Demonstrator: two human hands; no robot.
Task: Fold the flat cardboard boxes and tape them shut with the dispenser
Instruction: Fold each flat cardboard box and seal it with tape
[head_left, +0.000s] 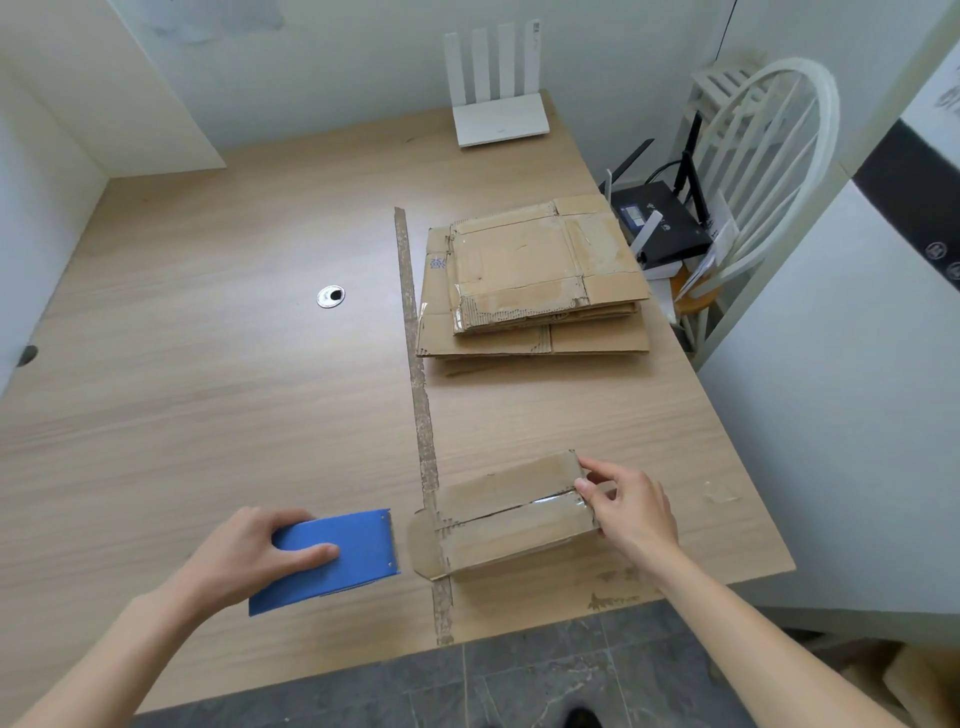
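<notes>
Wooden table (208, 395), white walls behind. Left hand (249, 556) grips one blue tape dispenser (332, 558), just left of the folded box (506, 512). Right hand (631, 512) pinches that box's right end; worn cardboard, clear tape along its top seam, left flap sticking out. One stack of flat boxes (535, 280) lies beyond it. Box sits near the table's front edge.

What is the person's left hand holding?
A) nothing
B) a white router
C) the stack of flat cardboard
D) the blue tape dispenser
D: the left hand grips the blue tape dispenser on the table, beside the folded box that the right hand holds.
</notes>
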